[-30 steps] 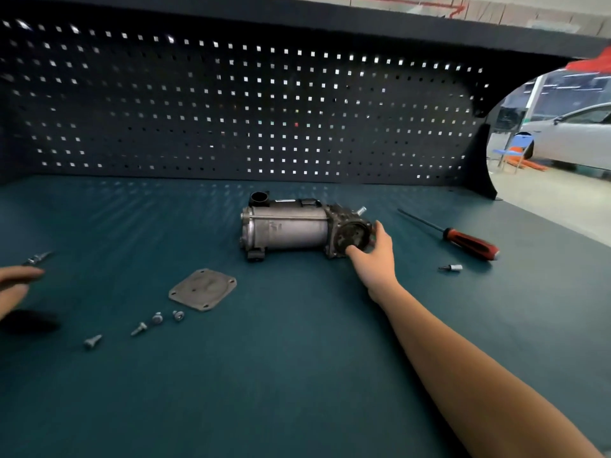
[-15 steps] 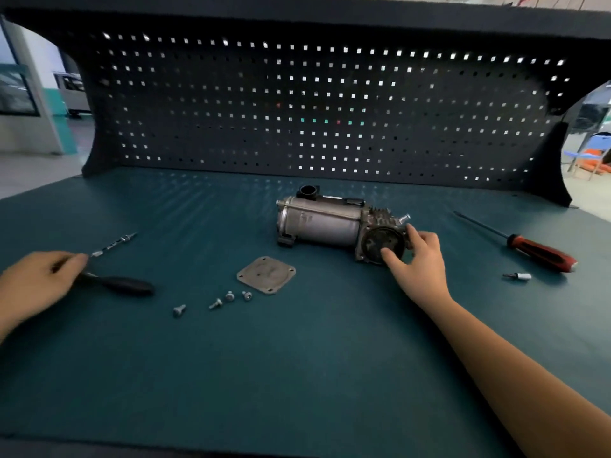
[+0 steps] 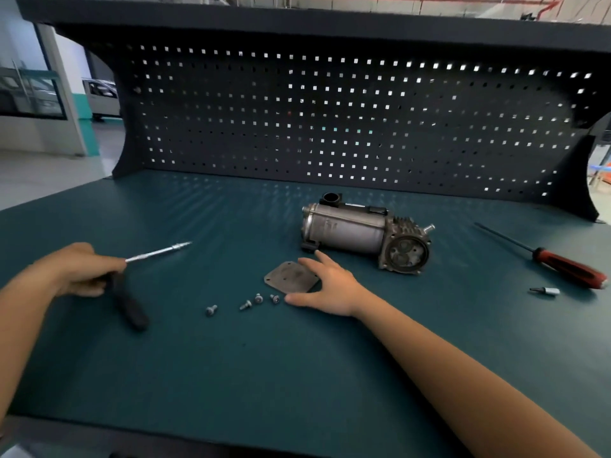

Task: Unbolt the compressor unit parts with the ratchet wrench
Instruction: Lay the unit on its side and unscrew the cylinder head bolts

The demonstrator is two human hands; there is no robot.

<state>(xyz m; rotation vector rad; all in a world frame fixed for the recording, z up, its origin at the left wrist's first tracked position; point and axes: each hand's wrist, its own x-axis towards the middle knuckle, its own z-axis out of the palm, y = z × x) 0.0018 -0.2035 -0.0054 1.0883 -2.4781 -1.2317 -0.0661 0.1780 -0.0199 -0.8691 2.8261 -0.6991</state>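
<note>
Left hand [image 3: 79, 271]: fingers wrapped round the black-handled silver ratchet wrench [image 3: 129, 302], at the left of the dark green bench [image 3: 264, 375].
Right hand [image 3: 327, 287]: fingers spread out, holding nothing, touching the flat grey metal plate [image 3: 287, 278].
Compressor: the round silver metal compressor unit [image 3: 350, 231] lies on its side behind the plate.
Bolts: four small silver bolts [image 3: 246, 304] lie loose near the thumb.

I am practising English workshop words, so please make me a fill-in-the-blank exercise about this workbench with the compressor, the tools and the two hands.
1. The left hand grips the ratchet wrench by its ____ handle.
2. ____ loose bolts lie near the removed cover plate.
3. The red-handled screwdriver lies to the ____ of the compressor.
4. The right hand is open and holds ____.

Missing words: black; Four; right; nothing
</note>
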